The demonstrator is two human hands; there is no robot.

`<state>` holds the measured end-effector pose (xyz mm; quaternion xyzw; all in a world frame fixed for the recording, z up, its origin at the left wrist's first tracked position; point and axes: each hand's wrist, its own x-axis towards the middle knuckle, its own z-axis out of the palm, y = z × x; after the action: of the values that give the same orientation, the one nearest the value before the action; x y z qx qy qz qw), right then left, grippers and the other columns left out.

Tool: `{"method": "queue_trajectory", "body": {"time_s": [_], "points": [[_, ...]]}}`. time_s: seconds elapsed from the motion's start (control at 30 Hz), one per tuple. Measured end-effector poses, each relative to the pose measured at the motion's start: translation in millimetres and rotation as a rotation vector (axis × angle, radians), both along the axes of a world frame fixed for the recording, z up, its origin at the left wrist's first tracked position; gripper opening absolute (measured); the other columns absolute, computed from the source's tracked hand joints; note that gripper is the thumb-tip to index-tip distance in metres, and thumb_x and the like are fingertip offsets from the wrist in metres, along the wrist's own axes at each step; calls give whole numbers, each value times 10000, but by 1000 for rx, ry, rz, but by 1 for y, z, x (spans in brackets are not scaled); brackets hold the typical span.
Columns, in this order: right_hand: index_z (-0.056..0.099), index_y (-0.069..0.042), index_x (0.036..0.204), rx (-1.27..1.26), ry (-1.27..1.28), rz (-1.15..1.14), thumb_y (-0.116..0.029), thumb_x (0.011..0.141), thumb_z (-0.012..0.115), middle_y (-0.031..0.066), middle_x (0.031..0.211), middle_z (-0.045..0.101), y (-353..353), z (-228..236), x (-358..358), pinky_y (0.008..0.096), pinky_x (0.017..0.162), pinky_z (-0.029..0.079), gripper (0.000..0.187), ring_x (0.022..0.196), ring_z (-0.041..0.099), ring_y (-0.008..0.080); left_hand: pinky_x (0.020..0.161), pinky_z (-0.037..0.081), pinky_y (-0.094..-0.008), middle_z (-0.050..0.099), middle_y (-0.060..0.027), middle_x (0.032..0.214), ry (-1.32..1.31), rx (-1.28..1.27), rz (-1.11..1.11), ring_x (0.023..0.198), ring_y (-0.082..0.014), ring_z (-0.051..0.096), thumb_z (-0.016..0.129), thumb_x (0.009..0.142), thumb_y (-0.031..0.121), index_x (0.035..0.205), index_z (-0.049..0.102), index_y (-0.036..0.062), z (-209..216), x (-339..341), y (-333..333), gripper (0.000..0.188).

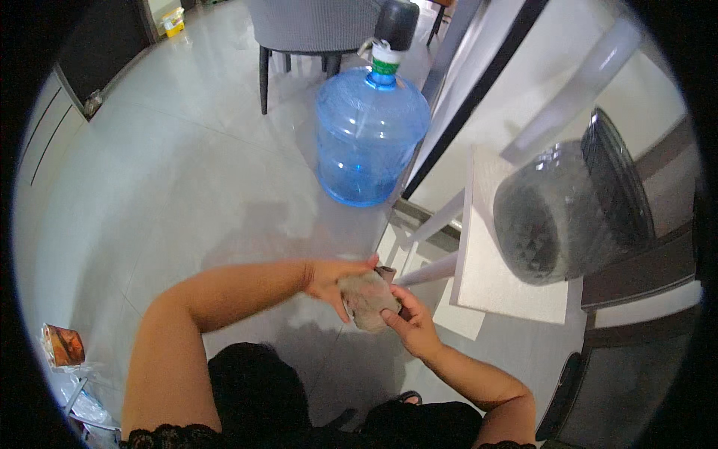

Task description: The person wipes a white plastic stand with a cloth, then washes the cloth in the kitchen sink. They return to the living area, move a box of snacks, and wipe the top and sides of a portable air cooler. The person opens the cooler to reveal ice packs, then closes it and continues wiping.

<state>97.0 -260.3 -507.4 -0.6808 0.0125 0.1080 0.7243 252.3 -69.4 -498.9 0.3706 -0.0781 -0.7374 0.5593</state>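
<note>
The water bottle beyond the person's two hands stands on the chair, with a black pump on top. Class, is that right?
Not quite: the head view shows the water bottle standing on the floor, not on the chair. It is indeed beyond the left hand and right hand, with a black pump on top.

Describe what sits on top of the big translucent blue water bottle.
A dark, rounded pump-like fitting sits above a white-and-green plastic collar on the translucent blue bottle. The bottle's mouth cannot be seen; the collar covers it.
</note>
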Motion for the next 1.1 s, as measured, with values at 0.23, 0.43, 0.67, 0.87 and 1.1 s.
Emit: {"method": "queue_trajectory", "body": {"time_s": [0.23, 0.43, 0.67, 0.87, 1.1], "points": [[235, -108, 1467, -495, -293, 225, -147, 867, 632, 230, 1420, 257, 31, 65, 3, 411, 1056, 309, 720, 1308, 300, 386, 972, 465, -393, 515, -166, 1240, -28, 39, 512, 1119, -262, 557, 694, 802, 57, 1307, 389, -17, 5, -44, 17, 594], [322, -139, 1441, -501, 189, 322, -194, 866, 656, 225, 1444, 223, -1, 82, -42, 424, 1049, 333, 667, 1318, 308, 372, 934, 463, -348, 583, -106, 1155, -629, -109, 786, 1069, -201, 572, 729, 799, 158, 1252, 477, -15, 31, 14, -16, 546], [392, -138, 1407, -325, 159, 166, -112, 899, 612, 115, 1431, 336, 10, 142, -55, 358, 950, 400, 554, 1246, 413, 249, 892, 468, -396, 608, -222, 1106, -1421, -221, 1124, 1048, -351, 592, 744, 716, 341, 1168, 495, -6, 162, 138, -131, 621], [440, -125, 1373, -494, -50, 150, -135, 868, 663, 130, 1384, 406, -8, 121, -28, 380, 929, 420, 552, 1235, 436, 285, 820, 494, -440, 628, -236, 1022, -1601, 301, 924, 960, -378, 620, 699, 744, 348, 1126, 499, 21, 91, 195, -194, 541], [387, -129, 1400, -535, 302, 411, -245, 888, 633, 178, 1386, 374, -13, 106, -16, 418, 959, 438, 579, 1242, 432, 325, 761, 496, -465, 651, -217, 924, -1625, 396, 464, 878, -391, 637, 690, 744, 328, 1068, 515, 48, -5, 129, -143, 463]]}}
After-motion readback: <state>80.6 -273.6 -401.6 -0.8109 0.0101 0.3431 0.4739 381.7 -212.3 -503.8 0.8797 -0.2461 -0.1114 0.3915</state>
